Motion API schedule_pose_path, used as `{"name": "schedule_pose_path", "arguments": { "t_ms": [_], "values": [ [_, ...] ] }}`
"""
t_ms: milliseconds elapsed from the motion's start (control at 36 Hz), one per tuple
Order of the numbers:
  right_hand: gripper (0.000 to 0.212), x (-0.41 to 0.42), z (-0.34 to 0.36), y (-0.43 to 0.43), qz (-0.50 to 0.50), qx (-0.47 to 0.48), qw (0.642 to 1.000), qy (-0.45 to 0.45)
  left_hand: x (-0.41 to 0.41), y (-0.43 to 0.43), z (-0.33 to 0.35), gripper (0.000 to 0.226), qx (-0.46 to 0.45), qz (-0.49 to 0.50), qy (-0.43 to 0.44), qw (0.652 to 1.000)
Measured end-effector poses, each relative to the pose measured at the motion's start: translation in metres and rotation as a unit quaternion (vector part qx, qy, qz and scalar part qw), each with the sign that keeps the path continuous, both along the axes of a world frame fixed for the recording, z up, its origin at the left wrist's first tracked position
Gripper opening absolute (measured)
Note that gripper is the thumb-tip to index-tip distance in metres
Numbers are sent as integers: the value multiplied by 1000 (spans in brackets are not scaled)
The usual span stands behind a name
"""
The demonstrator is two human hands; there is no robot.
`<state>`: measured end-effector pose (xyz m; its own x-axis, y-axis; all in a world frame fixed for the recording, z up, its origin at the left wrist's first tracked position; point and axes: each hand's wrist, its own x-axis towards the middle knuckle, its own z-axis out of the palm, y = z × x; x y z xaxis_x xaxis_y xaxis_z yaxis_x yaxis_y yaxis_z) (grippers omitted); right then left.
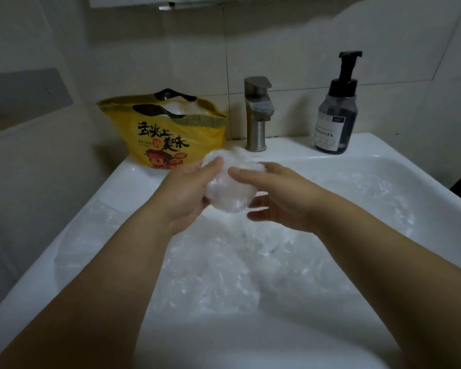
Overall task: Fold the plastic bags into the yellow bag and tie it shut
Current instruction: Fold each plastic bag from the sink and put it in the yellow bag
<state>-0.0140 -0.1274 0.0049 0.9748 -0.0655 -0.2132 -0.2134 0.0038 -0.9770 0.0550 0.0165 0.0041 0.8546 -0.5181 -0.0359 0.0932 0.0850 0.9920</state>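
Sink [290,149] | balled plastic bag [232,191] between hands | left hand [186,194] grips it | right hand [282,194] apparently presses flat

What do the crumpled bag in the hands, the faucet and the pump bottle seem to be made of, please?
The crumpled bag looks like thin translucent plastic film: whitish, crinkled, glossy. The faucet looks like brushed metal: dull grey with a soft sheen. The pump bottle seems clear dark-tinted plastic, possibly glass, since the contents show through; its pump head is matte black.
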Motion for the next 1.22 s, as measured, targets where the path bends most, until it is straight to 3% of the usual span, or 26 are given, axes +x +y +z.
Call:
{"name": "schedule_pose_path", "arguments": {
  "t_ms": [111, 250, 389, 528, 611, 667, 750, 861, 944, 1028, 1083, 1167, 1222],
  "values": [
    [25, 3, -4, 4, -20, 116, 992, 40, 5, 1, 1, 19, -52, 31, 35, 998],
    [7, 7, -1, -4, -70, 183, 981, -15, 8, 5, 3, 19, -83, 0, 70, 994],
    [9, 4, 2, -21, -13, 158, 987, -13, 9, 13, 2, 13, -28, -36, 53, 998],
    [34, -2, 6, -33, 39, 181, 982, -36, 9, 17, 5, 43, -33, -62, 47, 996],
    [57, -3, 9, -37, 47, 181, 981, -54, 5, 19, 8, 34, -50, -84, 43, 994],
    [61, -4, 11, -38, 55, 181, 980, -62, 3, 21, 9, 31, -48, -107, 50, 992],
    [56, -6, 13, -41, 60, 177, 980, -63, 1, 23, 11, 33, -26, -115, 55, 991],
    [18, -10, 18, -38, 93, 210, 972, -46, 1, 22, 11, 19, -12, -84, 46, 995],
    [33, -11, 20, -39, 95, 227, 969, -32, 3, 20, 9, 18, -9, -68, 32, 997],
    [39, -5, 16, -32, -3, 149, 987, -54, 1, 16, 8, 19, 2, -67, 21, 998],
    [32, -1, 12, -27, -55, 86, 991, -82, 0, 14, 9, 22, -3, -60, 29, 998],
    [20, 0, 8, -25, -71, 23, 993, -94, -3, 10, 10, 32, -27, -35, 57, 997],
    [10, -1, 8, -23, -71, 4, 992, -104, -1, 7, 8, 41, 4, 4, 23, 1000]
  ]
}}
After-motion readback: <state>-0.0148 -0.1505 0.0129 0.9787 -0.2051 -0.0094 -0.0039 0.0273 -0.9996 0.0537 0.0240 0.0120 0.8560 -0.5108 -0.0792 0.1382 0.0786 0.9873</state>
